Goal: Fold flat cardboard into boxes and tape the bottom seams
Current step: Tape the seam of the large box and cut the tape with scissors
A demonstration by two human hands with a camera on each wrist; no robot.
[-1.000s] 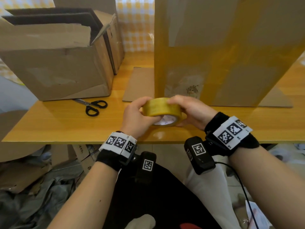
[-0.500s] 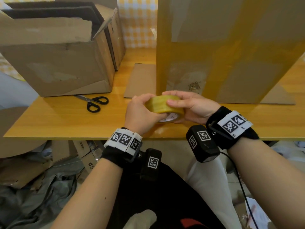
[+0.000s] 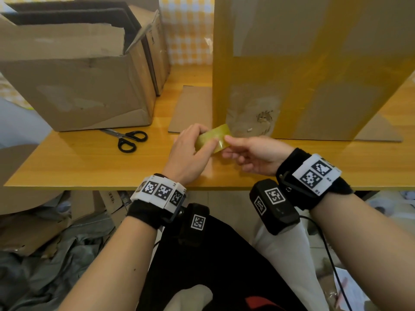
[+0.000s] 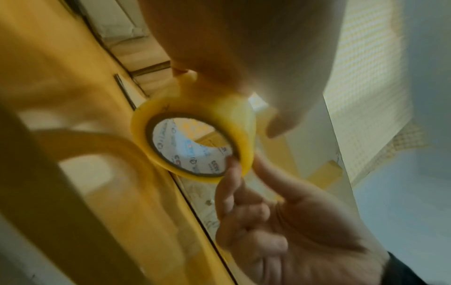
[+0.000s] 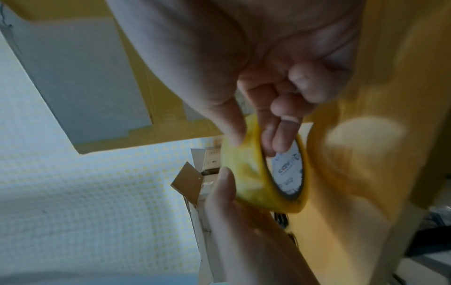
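A roll of yellow packing tape is held on edge just above the wooden table, in front of the tall upright cardboard box. My left hand grips the roll's outer band from the left. My right hand pinches it from the right. In the right wrist view the right hand's fingers reach into the printed core of the tape roll, with the thumb on the outside. The left wrist view shows the tape roll between both hands. The tall box carries old yellow tape strips.
An open, worn cardboard box stands at the back left. Black-handled scissors lie in front of it. A flat cardboard sheet lies under the tall box. Crumpled cardboard and grey plastic lie on the floor below.
Both hands carried the tape roll away from the table's front edge toward the tall box. The roll turned from lying nearly flat to standing on edge.
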